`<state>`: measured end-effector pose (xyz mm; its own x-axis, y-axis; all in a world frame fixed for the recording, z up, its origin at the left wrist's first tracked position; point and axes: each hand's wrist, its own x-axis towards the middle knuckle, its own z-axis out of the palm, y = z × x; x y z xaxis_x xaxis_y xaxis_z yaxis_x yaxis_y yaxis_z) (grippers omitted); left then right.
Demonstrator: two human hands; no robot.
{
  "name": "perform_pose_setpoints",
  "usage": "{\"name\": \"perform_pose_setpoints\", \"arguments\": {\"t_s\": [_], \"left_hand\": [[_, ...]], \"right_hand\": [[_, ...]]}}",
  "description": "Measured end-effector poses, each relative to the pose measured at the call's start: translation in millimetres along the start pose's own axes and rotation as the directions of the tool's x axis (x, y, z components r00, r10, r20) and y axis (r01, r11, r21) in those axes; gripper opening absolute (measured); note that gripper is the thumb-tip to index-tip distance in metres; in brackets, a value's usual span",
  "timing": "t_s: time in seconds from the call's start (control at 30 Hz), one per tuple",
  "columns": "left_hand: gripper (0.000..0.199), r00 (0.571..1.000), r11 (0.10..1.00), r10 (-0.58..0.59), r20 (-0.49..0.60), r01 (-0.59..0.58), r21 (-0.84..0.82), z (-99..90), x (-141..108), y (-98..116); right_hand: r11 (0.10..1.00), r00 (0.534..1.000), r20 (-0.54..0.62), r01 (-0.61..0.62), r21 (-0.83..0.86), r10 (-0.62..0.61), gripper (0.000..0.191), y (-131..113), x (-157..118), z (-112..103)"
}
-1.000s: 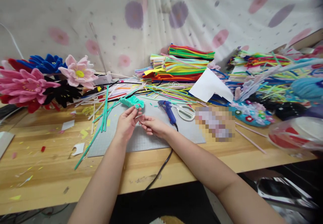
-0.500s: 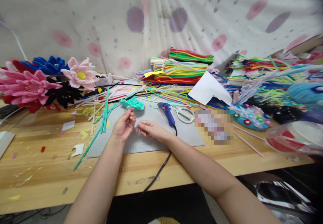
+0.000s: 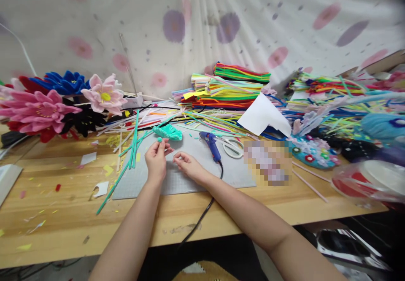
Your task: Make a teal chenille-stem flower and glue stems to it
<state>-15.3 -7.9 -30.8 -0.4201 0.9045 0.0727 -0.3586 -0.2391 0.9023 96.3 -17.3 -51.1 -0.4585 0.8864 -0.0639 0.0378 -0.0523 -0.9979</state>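
My left hand (image 3: pixel 156 159) is closed in a pinch on a small teal piece of pipe cleaner (image 3: pixel 160 140), which shows at the tips of thumb and finger. Just beyond it a ruffled teal pipe-cleaner shape (image 3: pixel 169 132) lies on the grey cutting mat (image 3: pixel 190 184). My right hand (image 3: pixel 189 166) is held close to the left, thumb and fingers together; whatever they may grip is too small to make out. A blue glue gun (image 3: pixel 211 145) lies right of the hands, beside white-handled scissors (image 3: pixel 233 148). Loose teal pipe cleaners (image 3: pixel 134 144) lie to the left.
Fuzzy flowers (image 3: pixel 41 110) stand at the left. Stacked pipe-cleaner bundles (image 3: pixel 230 87) and a white paper sheet (image 3: pixel 262 114) are at the back. A black cord (image 3: pixel 202 213) runs over the table's front edge. A plastic-wrapped roll (image 3: pixel 370 184) sits at the right.
The view has shifted slightly. My left hand has turned, its fingers now pinching the small teal piece upright. My right hand stays in nearly the same place, and the ruffled shape still lies there.
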Motion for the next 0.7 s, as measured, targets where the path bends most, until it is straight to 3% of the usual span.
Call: {"name": "perform_pose_setpoints", "arguments": {"t_s": [0.13, 0.2, 0.37, 0.5, 0.6, 0.7], "left_hand": [[0.016, 0.995, 0.992, 0.087, 0.049, -0.091, 0.086, -2.1, -3, 2], [0.017, 0.997, 0.995, 0.068, 0.040, -0.071, 0.071, -2.1, -2, 4], [0.017, 0.991, 0.986, -0.111, -0.072, 0.101, -0.132, 0.8, 6, 9], [0.012, 0.965, 0.948, -0.257, -0.051, 0.241, -0.210, 0.4, 10, 11], [0.014, 0.968, 0.956, -0.248, -0.022, 0.241, -0.169, -0.3, 10, 8], [0.019, 0.988, 0.987, -0.155, 0.013, 0.155, -0.051, -1.3, 14, 11]], "right_hand": [[0.897, 0.967, -0.062, 0.203, -0.392, -0.246, 0.014, 6, -3, 2], [0.826, 0.958, -0.033, 0.229, -0.514, -0.286, 0.018, 6, -5, 1], [0.793, 0.956, 0.000, 0.243, -0.558, -0.292, 0.022, 5, -4, 1], [0.788, 0.953, 0.004, 0.253, -0.562, -0.304, 0.021, 8, -1, 3], [0.793, 0.959, -0.019, 0.224, -0.566, -0.284, 0.021, 10, -1, 2], [0.792, 0.969, 0.005, 0.205, -0.575, -0.247, 0.023, 5, -1, -4]]}}
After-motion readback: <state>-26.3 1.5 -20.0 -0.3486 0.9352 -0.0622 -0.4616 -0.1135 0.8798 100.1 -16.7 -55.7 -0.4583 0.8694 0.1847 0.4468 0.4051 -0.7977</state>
